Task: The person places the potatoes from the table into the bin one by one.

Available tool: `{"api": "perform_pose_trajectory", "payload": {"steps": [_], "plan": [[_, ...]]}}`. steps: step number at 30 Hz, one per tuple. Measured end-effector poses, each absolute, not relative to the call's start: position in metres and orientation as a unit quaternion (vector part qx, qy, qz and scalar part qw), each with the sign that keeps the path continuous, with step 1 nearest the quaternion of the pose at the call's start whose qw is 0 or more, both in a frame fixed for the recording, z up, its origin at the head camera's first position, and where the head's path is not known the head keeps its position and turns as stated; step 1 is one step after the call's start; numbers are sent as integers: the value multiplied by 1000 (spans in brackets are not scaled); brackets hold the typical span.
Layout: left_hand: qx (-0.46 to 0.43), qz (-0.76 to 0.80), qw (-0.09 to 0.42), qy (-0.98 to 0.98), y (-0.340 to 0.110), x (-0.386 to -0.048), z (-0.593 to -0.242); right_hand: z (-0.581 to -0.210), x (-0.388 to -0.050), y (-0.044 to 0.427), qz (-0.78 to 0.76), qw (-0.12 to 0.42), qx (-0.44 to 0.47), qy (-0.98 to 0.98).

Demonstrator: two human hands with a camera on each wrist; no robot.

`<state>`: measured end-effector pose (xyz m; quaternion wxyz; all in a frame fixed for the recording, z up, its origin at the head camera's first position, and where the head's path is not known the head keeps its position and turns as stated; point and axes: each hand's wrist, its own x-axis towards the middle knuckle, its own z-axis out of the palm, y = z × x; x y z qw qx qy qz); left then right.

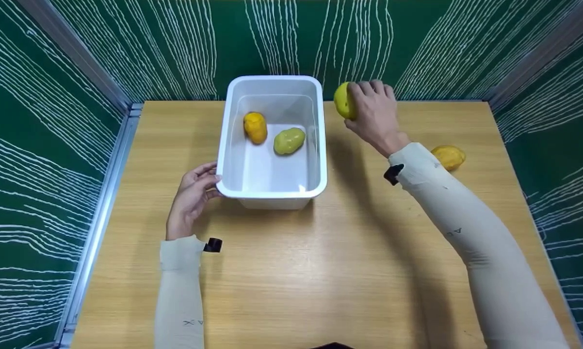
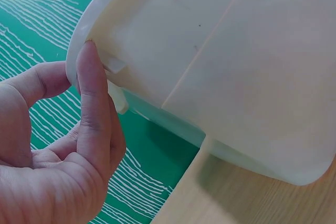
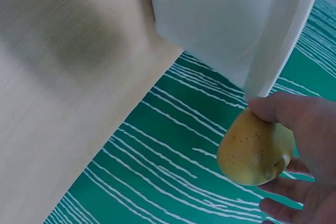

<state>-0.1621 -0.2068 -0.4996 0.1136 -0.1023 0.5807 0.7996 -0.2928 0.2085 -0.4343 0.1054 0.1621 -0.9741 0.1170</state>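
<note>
The fingers of the right hand (image 1: 375, 109) are clamped round a speckled yellow-green item (image 1: 344, 101), the thumb on one side of it and the other fingers round another. They hold it in the air near the far edge of the table (image 1: 272, 271), with a long shadow on the wood. To the left of these fingers, apart from them in the head view, is the white bin (image 1: 272, 195); from the right wrist its rim shows just past the thumb tip. At the bin's near left corner the left hand (image 1: 194, 191) pinches the rim between thumb and finger. Inside the bin, beyond the left fingers and to their right, sits an orange-yellow item (image 1: 256, 128); farther right from them, and nearer to the person, is a shiny green item (image 1: 289, 141), apart from the orange-yellow one. To the right of the right fingers and nearer the person, a yellow item (image 1: 449, 157) lies on the table, partly hidden by the pale right sleeve (image 1: 471, 228). Beyond the right fingers rises a green wall (image 1: 417, 39) covered in wavy white lines.
</note>
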Motion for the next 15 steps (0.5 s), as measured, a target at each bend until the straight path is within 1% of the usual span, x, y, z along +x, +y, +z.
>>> {"api": "perform_pose_trajectory", "payload": {"steps": [15], "plan": [[-96,802,112,579,-207,-160,-501,-424,-294,186,118,129,195,-965]]}}
